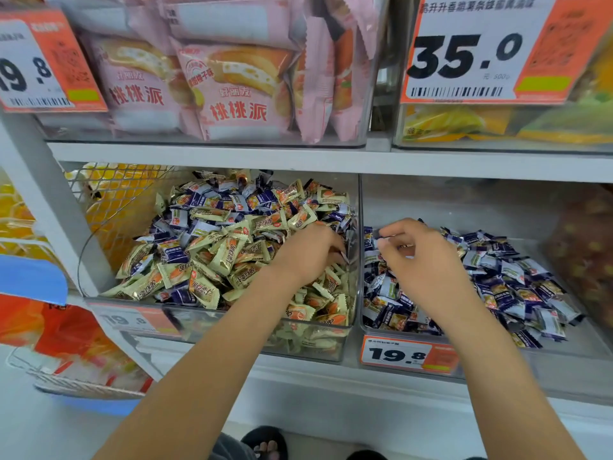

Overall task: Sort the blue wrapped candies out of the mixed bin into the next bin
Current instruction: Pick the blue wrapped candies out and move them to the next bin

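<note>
Altogether two hands (308, 250), two bins (351, 313).

A shop, in its snack aisle: white shelves (212, 157) carry clear bins (351, 293) heaped with wrapped candies (212, 247), pink cake packets (238, 91) stacked above, and orange-and-white price tags (471, 51) (one reads 35.0, another (398, 355) 19.8) with barcodes clipped to bin fronts.
</note>
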Action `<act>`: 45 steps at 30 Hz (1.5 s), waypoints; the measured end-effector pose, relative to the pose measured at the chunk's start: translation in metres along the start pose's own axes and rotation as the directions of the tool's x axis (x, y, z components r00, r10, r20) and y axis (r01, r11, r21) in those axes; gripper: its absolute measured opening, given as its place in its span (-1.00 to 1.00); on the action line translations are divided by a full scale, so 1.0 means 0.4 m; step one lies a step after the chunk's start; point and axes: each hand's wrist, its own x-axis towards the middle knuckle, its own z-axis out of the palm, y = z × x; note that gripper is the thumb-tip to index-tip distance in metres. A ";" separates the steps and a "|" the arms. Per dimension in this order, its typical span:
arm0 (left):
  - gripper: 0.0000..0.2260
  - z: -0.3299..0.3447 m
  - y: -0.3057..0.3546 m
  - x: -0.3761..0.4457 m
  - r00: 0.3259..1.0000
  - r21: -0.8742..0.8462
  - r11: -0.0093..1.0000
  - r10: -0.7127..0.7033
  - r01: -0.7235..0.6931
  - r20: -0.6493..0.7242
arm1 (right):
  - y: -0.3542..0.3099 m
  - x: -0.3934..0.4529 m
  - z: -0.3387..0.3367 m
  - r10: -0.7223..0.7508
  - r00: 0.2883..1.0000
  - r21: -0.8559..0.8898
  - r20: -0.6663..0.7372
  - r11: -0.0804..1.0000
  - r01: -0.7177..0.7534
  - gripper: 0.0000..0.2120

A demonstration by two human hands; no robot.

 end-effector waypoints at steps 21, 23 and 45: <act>-0.87 -0.081 -0.013 -0.083 0.857 -0.394 0.892 -0.372 0.223 -0.356 | 0.026 0.016 -0.033 0.097 0.984 0.101 -0.148 0.991 -0.082 -0.79; -0.70 -0.060 -0.020 -0.041 0.932 -0.197 0.971 -0.193 0.136 -0.307 | 0.029 0.022 -0.038 0.098 0.978 0.099 -0.183 0.992 -0.081 -0.76; -0.84 -0.042 -0.017 0.022 0.976 0.099 0.995 0.053 -0.033 -0.212 | 0.022 0.011 -0.039 0.058 0.998 0.239 0.028 0.969 -0.063 -0.79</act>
